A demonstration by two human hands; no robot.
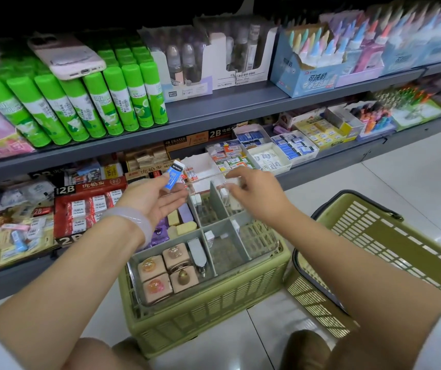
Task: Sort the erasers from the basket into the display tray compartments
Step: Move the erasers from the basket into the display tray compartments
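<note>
Two hands work above the display tray [215, 268]: left hand [158, 201] pinches a blue eraser [173, 174] awaiting its compartment, right hand [254, 193] fingers grip something unclear.

Two baskets [390, 236] (green), one phone [66, 56]

basket [203, 311]: green perforated plastic | tray [230, 236]: clear glossy plastic | floor [401, 182]: glossy tile | shelf [227, 102]: matt grey metal
</note>
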